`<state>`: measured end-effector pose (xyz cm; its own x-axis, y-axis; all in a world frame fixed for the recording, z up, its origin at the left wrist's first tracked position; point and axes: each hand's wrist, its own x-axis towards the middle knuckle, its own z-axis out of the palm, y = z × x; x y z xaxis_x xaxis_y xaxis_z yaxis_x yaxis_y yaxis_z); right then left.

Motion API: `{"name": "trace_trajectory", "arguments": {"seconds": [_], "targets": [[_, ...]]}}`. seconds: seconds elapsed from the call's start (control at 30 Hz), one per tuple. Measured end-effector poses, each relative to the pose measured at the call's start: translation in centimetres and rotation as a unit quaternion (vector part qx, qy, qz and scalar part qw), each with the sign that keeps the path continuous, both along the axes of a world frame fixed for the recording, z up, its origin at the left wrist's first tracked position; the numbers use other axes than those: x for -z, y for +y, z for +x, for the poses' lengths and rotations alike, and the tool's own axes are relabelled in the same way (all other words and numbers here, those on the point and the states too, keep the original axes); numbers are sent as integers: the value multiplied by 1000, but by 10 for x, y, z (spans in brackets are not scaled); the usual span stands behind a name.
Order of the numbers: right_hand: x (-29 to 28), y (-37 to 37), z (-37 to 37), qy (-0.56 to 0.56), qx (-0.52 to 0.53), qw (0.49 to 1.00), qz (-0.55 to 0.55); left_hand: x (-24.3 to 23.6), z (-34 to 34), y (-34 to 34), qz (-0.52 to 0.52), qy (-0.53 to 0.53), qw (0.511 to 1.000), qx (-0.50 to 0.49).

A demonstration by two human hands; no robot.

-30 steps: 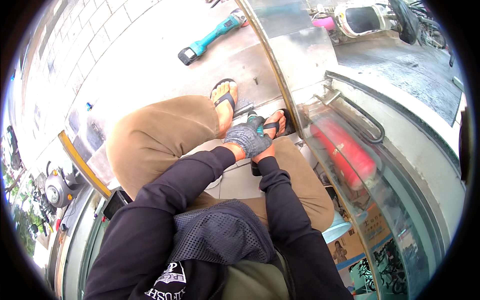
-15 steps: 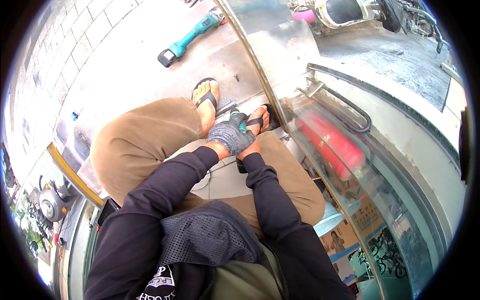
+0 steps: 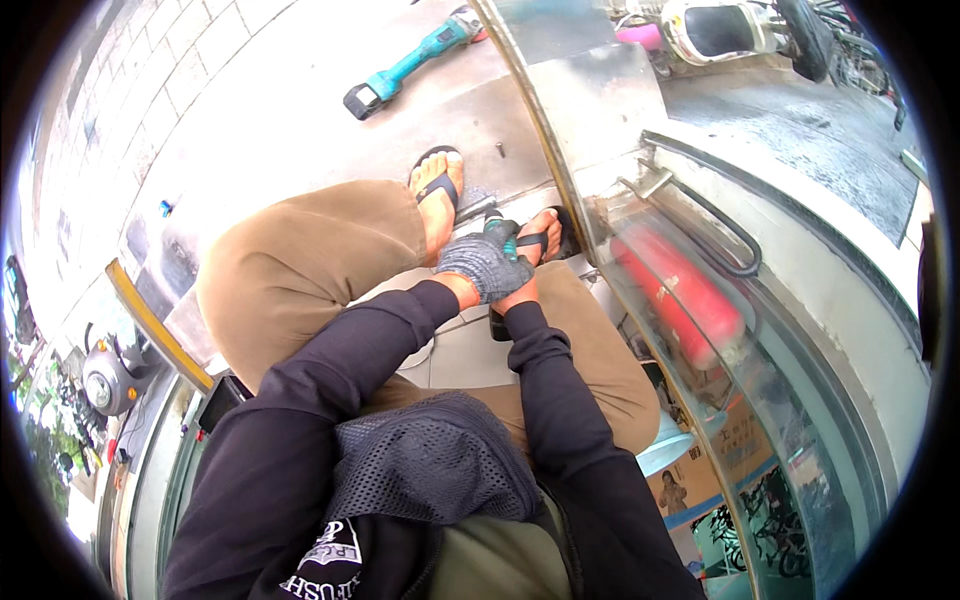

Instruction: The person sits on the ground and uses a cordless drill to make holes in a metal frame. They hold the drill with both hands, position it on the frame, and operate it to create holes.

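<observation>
My left hand [image 3: 483,263], in a grey knit glove, is wrapped over the top of a teal-and-black power drill [image 3: 508,243], which points toward the threshold between my sandaled feet. My right hand [image 3: 517,293] is under it on the drill's handle, its fingers mostly hidden by the glove; the black base [image 3: 498,324] shows below. The drill's tip is near a metal floor track [image 3: 467,219] at the foot of the glass door's metal edge [image 3: 543,125]; exactly what it touches is too small to tell. A loose screw or bolt [image 3: 501,150] lies beyond on the sill.
A teal angle grinder [image 3: 420,58] lies ahead. A red cylinder [image 3: 676,293] stands behind the glass at right, with cardboard [image 3: 690,470] below. A scooter [image 3: 725,35] is at upper right, a yellow-edged frame [image 3: 160,330] and grey vehicle [image 3: 110,380] at left.
The view shifted left, then partly back, so the surroundings moved in the picture. Both hands remain on the drill between my feet, with little visible change in grip.
</observation>
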<state>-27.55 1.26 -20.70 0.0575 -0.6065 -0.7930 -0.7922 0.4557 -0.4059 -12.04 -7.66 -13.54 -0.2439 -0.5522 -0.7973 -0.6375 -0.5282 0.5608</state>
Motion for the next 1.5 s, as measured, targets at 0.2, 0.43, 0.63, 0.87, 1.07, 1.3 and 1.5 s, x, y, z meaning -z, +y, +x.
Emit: {"name": "trace_trajectory", "arguments": {"seconds": [0.2, 0.43, 0.63, 0.87, 1.07, 1.3, 1.5], "targets": [[10, 5, -2, 4, -40, 999, -25, 9, 1, 7, -20, 3, 1000, -12], [2, -1, 1, -23, -8, 1000, -11, 9, 0, 7, -9, 6, 1000, -24], [-4, -7, 5, 21, -35, 999, 20, 10, 2, 7, -6, 9, 1000, -13], [16, 9, -4, 21, -49, 999, -4, 7, 0, 6, -10, 5, 1000, -3], [6, 5, -2, -4, -22, 1000, -4, 3, -1, 4, 5, -2, 1000, -10], [13, 9, -1, 9, -14, 1000, -24, 5, -3, 7, -18, -2, 1000, -8], [2, 2, 1, -16, 13, 999, -26, 13, -5, 11, -36, -1, 999, -8]]}}
